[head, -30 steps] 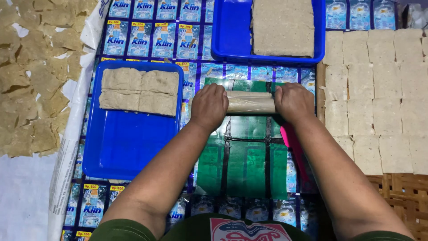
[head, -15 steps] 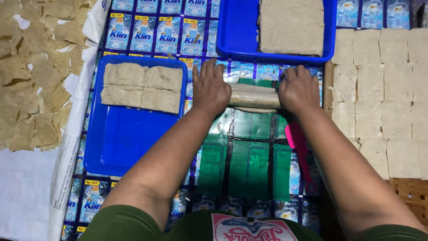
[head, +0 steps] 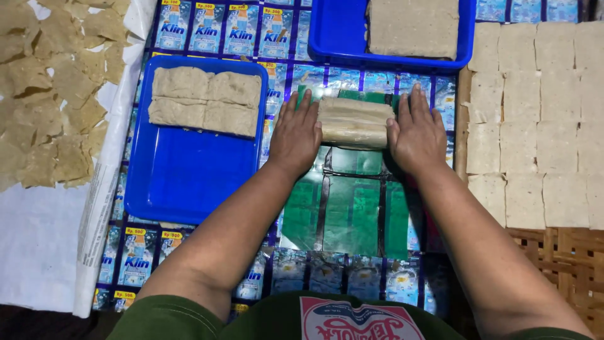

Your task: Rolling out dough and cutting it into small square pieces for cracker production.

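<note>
Both palms lie flat with fingers extended, the left hand (head: 296,135) and right hand (head: 417,133) pressing against the two ends of a pale, plastic-wrapped tan roll (head: 353,123) resting on a green plastic sheet (head: 343,208). The sheet's near half lies bare. A blue rectangular plastic tray (head: 182,176) of folded tan slabs sits just left, and a grid of pale square blocks (head: 535,119) borders the right.

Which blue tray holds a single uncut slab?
The far blue tray at the top: one whole slab. The left blue tray holds several separate pieces.

2 blue trays (head: 189,182), 1 wrapped roll (head: 354,123), 2 hands (head: 296,135), approx. 4 slabs (head: 204,101) in near tray.
</note>
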